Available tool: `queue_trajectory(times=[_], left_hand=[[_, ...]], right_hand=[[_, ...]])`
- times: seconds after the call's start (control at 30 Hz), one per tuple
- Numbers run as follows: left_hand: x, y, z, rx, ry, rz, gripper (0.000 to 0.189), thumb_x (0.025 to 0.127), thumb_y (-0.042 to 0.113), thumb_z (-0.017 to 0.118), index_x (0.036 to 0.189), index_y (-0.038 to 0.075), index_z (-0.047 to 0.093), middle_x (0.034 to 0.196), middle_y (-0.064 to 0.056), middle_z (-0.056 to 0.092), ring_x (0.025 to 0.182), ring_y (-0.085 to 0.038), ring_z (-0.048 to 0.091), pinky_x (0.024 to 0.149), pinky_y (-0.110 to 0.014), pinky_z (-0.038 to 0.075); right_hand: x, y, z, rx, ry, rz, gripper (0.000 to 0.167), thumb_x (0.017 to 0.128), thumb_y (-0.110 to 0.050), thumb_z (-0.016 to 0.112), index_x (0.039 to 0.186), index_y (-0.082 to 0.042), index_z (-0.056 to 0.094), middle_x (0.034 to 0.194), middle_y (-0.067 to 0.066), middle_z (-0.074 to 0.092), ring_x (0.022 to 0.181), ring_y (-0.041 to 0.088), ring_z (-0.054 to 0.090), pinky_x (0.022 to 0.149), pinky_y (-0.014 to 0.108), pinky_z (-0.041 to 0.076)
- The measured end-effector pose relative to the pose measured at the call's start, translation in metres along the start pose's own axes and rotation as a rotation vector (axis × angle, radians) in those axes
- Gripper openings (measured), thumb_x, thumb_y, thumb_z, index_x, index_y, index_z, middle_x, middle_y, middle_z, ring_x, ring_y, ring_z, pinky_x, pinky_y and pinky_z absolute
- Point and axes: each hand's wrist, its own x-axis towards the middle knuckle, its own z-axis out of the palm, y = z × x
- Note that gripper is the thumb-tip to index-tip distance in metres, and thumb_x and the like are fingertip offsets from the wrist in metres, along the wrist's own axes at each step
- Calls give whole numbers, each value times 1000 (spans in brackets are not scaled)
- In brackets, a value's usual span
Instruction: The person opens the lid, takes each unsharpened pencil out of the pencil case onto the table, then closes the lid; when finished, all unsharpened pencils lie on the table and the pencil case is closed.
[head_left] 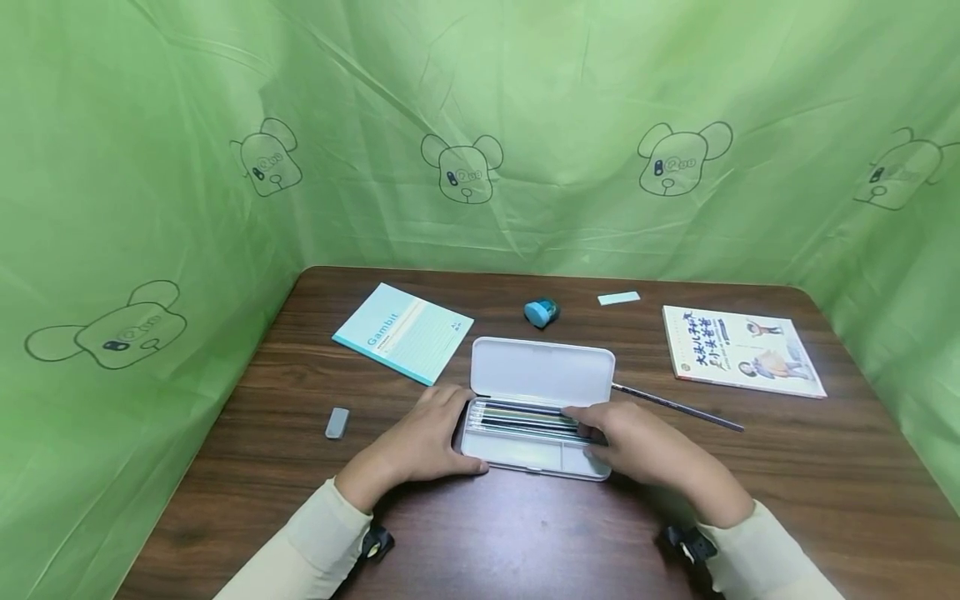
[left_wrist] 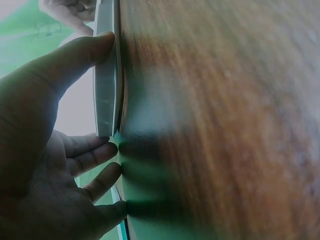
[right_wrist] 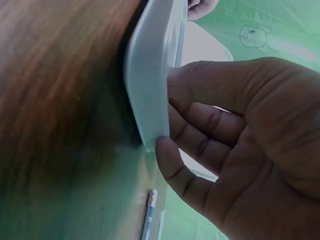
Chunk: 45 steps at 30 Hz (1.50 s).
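Observation:
An open white pencil case [head_left: 525,454] lies on the table with its lid [head_left: 543,367] tipped back. Several pencils [head_left: 517,421] lie side by side in its rear compartment. My left hand [head_left: 431,437] grips the case's left end, the thumb along the front wall and the fingers around the left side. Over the right end, my right hand [head_left: 637,437] reaches in with bent fingers at the pencils' ends. Its little finger touches the outer wall in the right wrist view; whether the fingertips pinch a pencil is hidden. A loose pencil [head_left: 678,407] lies right of the case.
Behind the case are a light-blue notebook [head_left: 405,332], a blue pencil sharpener [head_left: 541,313] and a small pale strip [head_left: 618,298]. A grey eraser [head_left: 337,423] lies at left, and a picture-covered book [head_left: 742,352] at right. Green cloth [head_left: 562,225] surrounds the table.

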Motion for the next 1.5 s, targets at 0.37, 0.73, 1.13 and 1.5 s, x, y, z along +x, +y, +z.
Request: queue_trajectory(times=[0.37, 0.73, 1.13, 1.5], left_hand=[[0, 0, -1, 1, 4, 3, 100, 83, 53, 96, 158, 4, 53, 156, -12, 59, 150, -35, 48, 126, -53, 44], [0, 0, 0, 0, -7, -13, 101, 83, 54, 96, 160, 7, 52, 156, -11, 59, 150, -35, 48, 124, -53, 46], [0, -1, 0, -8, 1, -3, 98, 82, 52, 97, 158, 7, 53, 155, -11, 59, 149, -35, 48, 124, -53, 46], [0, -1, 0, -7, 1, 2, 99, 82, 52, 97, 158, 6, 53, 157, -11, 59, 150, -35, 48, 125, -53, 45]], right_hand=[[0, -1, 4, -51, 49, -21, 50, 95, -5, 86, 144, -6, 75, 104, -7, 80, 88, 3, 64, 79, 31, 59], [1, 5, 2, 50, 0, -33, 54, 98, -8, 84, 150, -5, 70, 99, -11, 74, 89, 2, 61, 78, 28, 56], [-2, 12, -5, 200, 5, -44, 55, 100, -5, 81, 153, -3, 67, 96, -11, 72, 87, -2, 60, 78, 25, 56], [-38, 39, -35, 301, 156, 71, 66, 93, -2, 85, 155, -4, 64, 104, -4, 81, 95, 6, 73, 84, 25, 63]])
